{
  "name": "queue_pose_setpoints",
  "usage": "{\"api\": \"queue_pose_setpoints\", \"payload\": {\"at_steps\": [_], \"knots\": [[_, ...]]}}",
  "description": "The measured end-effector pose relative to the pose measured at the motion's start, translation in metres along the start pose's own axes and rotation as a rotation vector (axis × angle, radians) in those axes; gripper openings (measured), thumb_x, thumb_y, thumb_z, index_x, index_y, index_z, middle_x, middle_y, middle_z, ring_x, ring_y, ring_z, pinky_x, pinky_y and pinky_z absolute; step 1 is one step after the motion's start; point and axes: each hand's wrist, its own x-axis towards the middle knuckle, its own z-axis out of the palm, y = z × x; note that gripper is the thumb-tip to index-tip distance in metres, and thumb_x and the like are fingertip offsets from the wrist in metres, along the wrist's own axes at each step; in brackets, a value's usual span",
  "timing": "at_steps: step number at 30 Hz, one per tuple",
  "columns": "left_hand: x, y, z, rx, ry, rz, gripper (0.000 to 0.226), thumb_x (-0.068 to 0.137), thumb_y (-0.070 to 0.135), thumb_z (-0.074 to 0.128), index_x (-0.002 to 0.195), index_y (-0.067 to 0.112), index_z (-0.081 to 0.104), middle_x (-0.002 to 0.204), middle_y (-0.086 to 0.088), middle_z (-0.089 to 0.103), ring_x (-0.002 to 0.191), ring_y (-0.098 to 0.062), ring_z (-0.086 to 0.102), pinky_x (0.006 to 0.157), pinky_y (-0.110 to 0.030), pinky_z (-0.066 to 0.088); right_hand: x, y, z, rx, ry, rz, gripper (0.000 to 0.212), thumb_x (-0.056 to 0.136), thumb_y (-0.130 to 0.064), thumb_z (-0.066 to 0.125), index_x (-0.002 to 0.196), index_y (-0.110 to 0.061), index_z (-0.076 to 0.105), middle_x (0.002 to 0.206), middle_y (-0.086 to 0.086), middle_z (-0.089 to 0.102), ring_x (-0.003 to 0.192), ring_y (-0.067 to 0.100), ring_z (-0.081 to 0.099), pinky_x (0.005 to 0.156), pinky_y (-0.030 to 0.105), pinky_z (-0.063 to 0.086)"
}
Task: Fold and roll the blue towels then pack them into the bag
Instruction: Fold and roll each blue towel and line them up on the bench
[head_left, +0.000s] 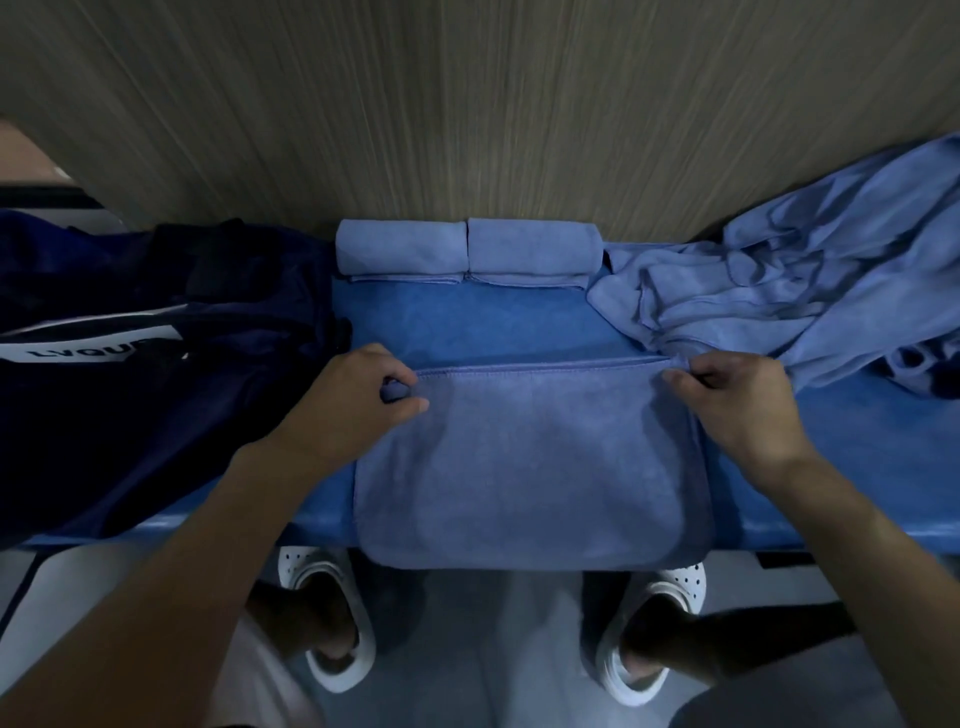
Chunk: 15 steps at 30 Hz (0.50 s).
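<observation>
on the blue bench (467, 322), a third towel is being folded

at the bench's near edge, the flat towel (530, 467) is lying smooth, and its lower part is hanging over the bench front toward the floor. the left hand (358, 400) is pinching the towel's far left corner between thumb and curled fingers. the right hand (737, 405) is pinching the far right corner the same way, and the hemmed edge is stretching straight between them.

at the bench's back, against the wood-grain wall (467, 104), two rolled towels (400, 252) are sitting end to end, touching. on the bench's right end, a loose heap of towels (779, 280) is waiting unfolded. on the bench's left end, the dark bag (156, 374) is slumping; whether it is holding anything cannot be told.

judging from this, two rolls are looking finished. one towel is sitting mid-fold with its rolling ahead. the heap is waiting its turn, and packing is not looking started.
</observation>
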Motion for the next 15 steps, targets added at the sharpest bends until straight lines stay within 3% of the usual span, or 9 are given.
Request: {"api": "queue_pose_setpoints", "payload": {"at_steps": [5, 15], "knots": [[-0.0032, 0.0012, 0.0000, -0.077, 0.061, -0.012, 0.017, 0.078, 0.013, 0.079, 0.085, 0.021, 0.066, 0.087, 0.010, 0.060, 0.080, -0.004, 0.058, 0.068, -0.005, 0.039, -0.0031, 0.0043, -0.0044, 0.108, 0.046, 0.063, 0.024, 0.086, -0.014, 0.071, 0.067, -0.008, 0.059, 0.064, 0.010, 0.059, 0.055, 0.008, 0.045, 0.051, 0.014, 0.039], [-0.0042, 0.0010, 0.0044, -0.169, 0.002, 0.010, 0.027, 0.081, 0.007, 0.072, 0.093, 0.029, 0.064, 0.091, 0.012, 0.066, 0.088, 0.000, 0.061, 0.076, -0.013, 0.049, -0.0068, 0.0063, -0.0106, 0.102, 0.044, 0.084, 0.022, 0.086, -0.013, 0.071, 0.068, -0.013, 0.060, 0.064, 0.008, 0.060, 0.049, 0.002, 0.048, 0.050, 0.008, 0.040]]}}
